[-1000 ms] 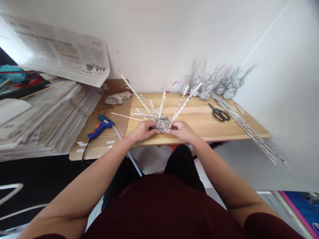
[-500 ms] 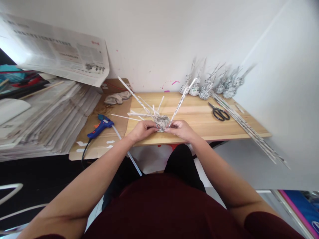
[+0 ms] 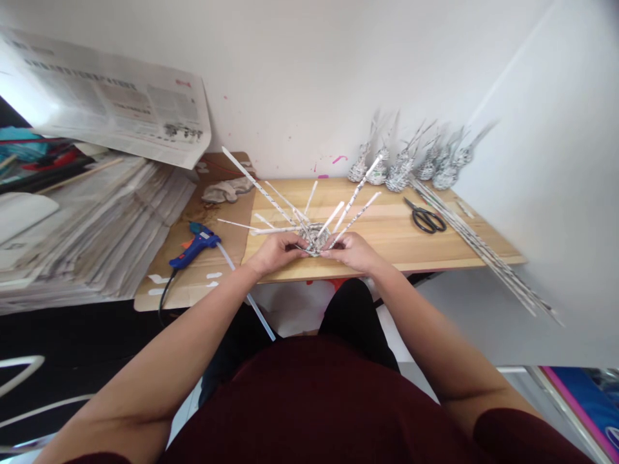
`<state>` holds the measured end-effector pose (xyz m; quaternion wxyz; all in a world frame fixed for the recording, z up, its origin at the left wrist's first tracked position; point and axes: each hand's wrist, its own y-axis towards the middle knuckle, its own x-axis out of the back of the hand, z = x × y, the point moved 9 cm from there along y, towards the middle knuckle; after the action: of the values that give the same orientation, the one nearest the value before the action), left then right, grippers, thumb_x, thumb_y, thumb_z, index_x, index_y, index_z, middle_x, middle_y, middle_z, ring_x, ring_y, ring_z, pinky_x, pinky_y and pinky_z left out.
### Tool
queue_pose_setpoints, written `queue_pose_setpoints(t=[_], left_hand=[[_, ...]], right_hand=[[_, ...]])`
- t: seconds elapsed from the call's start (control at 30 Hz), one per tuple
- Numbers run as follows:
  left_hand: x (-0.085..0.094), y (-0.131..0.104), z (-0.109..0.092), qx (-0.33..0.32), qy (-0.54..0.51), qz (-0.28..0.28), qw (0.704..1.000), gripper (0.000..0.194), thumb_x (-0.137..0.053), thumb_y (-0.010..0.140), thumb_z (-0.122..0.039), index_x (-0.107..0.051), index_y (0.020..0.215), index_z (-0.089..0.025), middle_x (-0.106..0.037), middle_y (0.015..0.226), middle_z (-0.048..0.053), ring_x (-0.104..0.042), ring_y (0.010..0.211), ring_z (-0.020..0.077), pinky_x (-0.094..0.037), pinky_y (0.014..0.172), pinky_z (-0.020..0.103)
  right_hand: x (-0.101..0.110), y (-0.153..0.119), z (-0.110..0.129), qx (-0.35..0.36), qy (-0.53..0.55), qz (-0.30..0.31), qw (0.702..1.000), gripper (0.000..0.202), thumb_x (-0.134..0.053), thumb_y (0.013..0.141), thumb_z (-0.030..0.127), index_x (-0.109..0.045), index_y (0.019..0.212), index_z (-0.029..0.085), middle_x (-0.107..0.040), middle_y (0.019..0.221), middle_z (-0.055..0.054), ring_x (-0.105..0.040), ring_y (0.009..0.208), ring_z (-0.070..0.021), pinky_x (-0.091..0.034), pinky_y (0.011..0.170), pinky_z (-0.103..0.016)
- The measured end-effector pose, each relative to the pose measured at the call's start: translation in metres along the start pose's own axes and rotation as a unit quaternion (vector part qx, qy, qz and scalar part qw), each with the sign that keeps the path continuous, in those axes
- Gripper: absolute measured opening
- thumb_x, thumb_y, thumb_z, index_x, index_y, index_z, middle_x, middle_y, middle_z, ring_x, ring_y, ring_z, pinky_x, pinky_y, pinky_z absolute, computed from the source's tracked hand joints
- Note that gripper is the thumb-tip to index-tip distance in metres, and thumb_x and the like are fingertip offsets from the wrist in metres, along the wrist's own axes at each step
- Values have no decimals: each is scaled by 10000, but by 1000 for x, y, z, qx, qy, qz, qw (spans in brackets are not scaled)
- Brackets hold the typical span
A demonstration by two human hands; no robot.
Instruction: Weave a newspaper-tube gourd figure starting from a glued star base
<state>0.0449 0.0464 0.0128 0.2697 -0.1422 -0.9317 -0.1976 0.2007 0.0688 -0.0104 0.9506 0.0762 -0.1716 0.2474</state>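
Note:
A small woven newspaper basket (image 3: 315, 233) rests at the front edge of the wooden table, with rolled paper sticks (image 3: 355, 190) fanning up and out from it. My left hand (image 3: 279, 254) grips its near left side, thumb and fingers pinched together. On the near right side my right hand (image 3: 352, 252) pinches the rim and the foot of a stick. The fingertips cover part of the weave between the two hands.
Left lie a blue glue gun (image 3: 196, 248) on cardboard (image 3: 227, 235), a glove (image 3: 228, 190) and stacked newspapers (image 3: 111, 225). Right are black scissors (image 3: 425, 218), long paper sticks (image 3: 483, 251) and several woven gourd shapes (image 3: 400, 173) by the wall.
The basket has turned slightly between my hands. More sticks now show on its right side, and one stands across its front. Both hands stay in nearly the same place.

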Motion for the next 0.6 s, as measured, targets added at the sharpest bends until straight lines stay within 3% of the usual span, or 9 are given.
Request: queue_pose_setpoints(t=[0.37, 0.6], left_hand=[[0, 1, 9, 38, -59, -23, 997, 215, -739, 704, -386, -733, 757, -178, -745, 795, 36, -658, 735, 164, -515, 734, 271], [1, -2, 10, 69, -50, -41, 996, 201, -705, 738, -369, -716, 769, -171, -696, 672, 8, -624, 624, 140, -494, 625, 243]], right_hand=[[0, -1, 1, -16, -3, 6, 1000, 304, -771, 660, 436, -699, 758, 158, -557, 608, 35, -476, 584, -108, -364, 589, -253], [2, -4, 3, -29, 30, -30, 999, 417, -786, 636, 459, -738, 905, 144, -574, 621, 24, -466, 564, -101, -353, 541, -240]])
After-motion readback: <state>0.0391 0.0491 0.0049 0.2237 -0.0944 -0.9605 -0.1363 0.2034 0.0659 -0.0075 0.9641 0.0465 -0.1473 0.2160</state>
